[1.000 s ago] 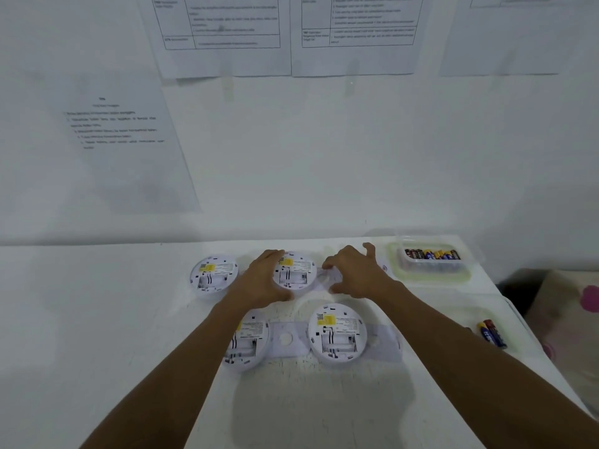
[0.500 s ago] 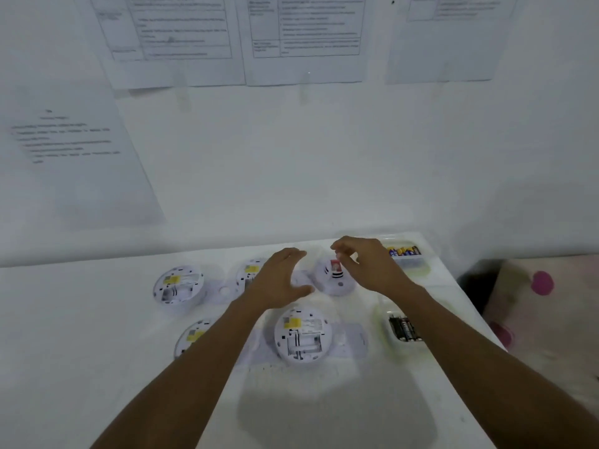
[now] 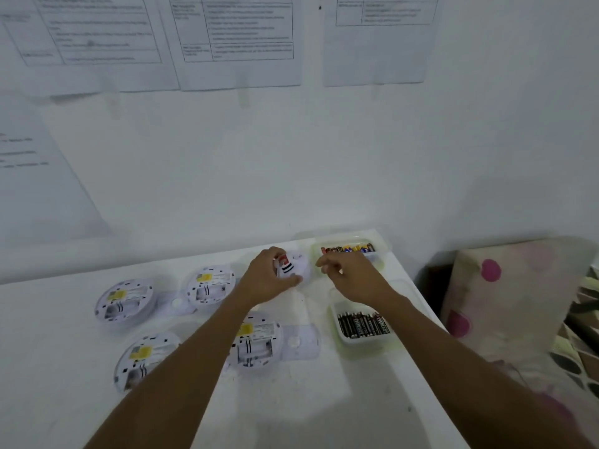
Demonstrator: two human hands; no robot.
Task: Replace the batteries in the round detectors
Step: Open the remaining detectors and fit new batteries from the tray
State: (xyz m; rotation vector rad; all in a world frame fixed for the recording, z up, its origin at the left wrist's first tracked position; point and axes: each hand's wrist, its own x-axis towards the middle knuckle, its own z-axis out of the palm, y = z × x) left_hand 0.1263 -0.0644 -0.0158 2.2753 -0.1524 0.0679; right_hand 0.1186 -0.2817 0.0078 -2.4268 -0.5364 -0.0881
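Several round white detectors lie back-up on the white table (image 3: 324, 400), battery bays open: one at far left (image 3: 124, 303), one behind it (image 3: 210, 283), one near left (image 3: 146, 358), one in the middle (image 3: 256, 343). My left hand (image 3: 270, 281) grips a further detector (image 3: 296, 264) at the back, with a red battery (image 3: 283, 259) showing in it. My right hand (image 3: 351, 275) hovers just right of it, fingertips pinched together; whether it holds anything is hidden.
A tray of mixed coloured batteries (image 3: 350, 249) stands at the back right corner. A nearer tray (image 3: 361, 324) holds black batteries. Loose covers lie by the middle detector (image 3: 301, 343) and between the far ones (image 3: 180, 304). The table's right edge borders a pink-dotted cloth (image 3: 502, 286).
My left hand has moved right from the back-middle detector and taken hold of the back detector. My right hand has come off that detector toward the right. The view has swung right.
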